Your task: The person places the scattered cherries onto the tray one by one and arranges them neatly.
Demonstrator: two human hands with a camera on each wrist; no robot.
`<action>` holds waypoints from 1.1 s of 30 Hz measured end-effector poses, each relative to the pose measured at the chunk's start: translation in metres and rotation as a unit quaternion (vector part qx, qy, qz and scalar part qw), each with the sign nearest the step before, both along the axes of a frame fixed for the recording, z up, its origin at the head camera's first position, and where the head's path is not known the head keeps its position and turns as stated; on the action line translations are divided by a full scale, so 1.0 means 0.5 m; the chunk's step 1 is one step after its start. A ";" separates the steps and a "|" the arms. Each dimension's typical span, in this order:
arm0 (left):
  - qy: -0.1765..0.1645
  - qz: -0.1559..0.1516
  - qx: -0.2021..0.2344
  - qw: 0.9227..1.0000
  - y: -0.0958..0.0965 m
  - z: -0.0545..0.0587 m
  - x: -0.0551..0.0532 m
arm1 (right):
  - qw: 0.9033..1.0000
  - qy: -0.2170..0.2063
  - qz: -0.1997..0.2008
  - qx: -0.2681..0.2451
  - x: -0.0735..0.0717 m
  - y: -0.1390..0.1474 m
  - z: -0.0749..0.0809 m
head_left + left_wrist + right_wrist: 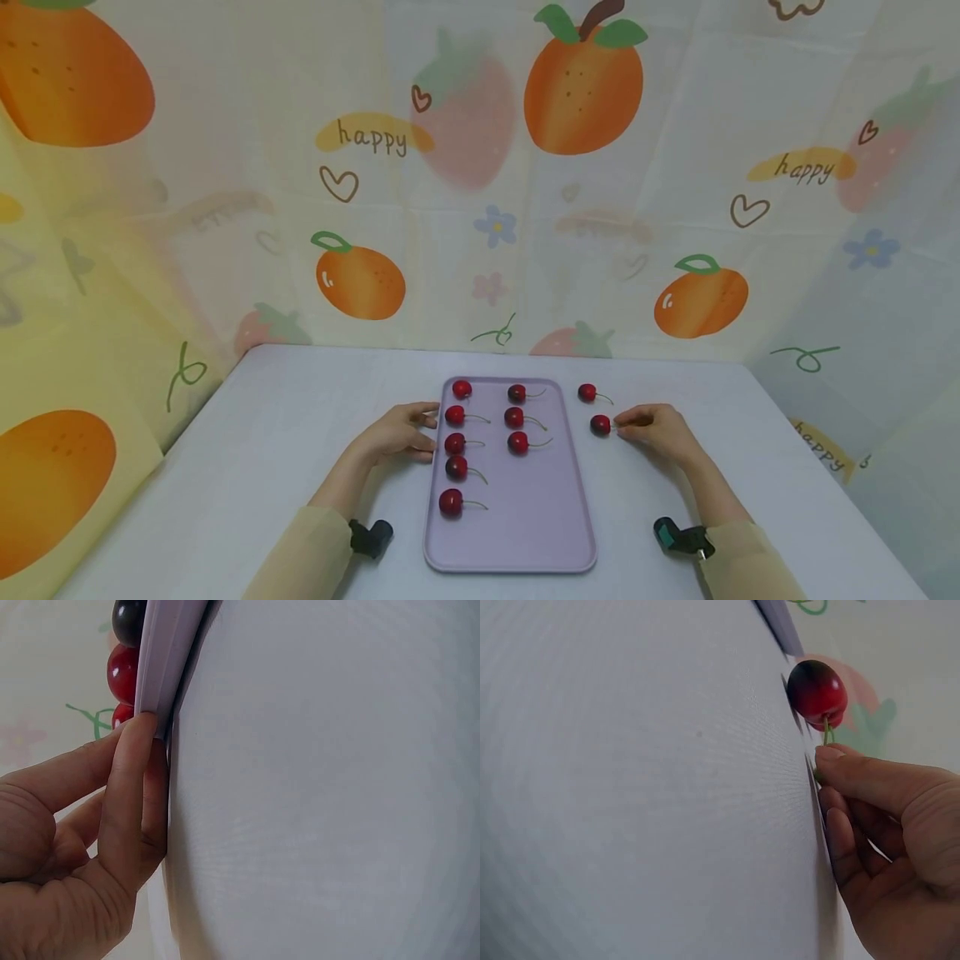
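Note:
My right hand [660, 429] pinches the stem of a dark red cherry [600, 425] between thumb and fingertips, to the right of the tray. In the right wrist view that cherry [816, 691] is close to the white tabletop, with its green stem [826, 733] running to the thumb. My left hand [397, 433] touches the left edge of a pale purple tray [517, 533]; the left wrist view has the thumb [133, 761] against the tray's side [169, 660]. Several cherries stand in a column along the tray's left side, including a front one [451, 502].
Three more cherries, one of them the nearest [517, 442], form a second column on the tray's right half. Another loose cherry [587, 392] lies on the white table [187, 517] behind the pinched one. A fruit-printed cloth [480, 275] hangs behind the table.

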State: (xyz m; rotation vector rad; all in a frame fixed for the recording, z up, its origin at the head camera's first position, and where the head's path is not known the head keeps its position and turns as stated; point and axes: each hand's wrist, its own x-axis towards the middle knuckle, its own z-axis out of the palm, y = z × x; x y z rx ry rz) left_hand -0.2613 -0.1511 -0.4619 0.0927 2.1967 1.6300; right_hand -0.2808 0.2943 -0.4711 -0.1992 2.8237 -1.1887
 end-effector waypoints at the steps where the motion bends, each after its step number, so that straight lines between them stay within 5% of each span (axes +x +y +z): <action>1: -0.001 -0.001 0.001 1.000 0.000 0.000 0.001 | 1.000 -0.001 -0.001 0.003 0.001 -0.001 0.000; 33: 0.008 0.006 -0.017 1.000 0.000 0.000 0.000 | 0.998 0.029 0.001 0.050 0.007 -0.009 0.005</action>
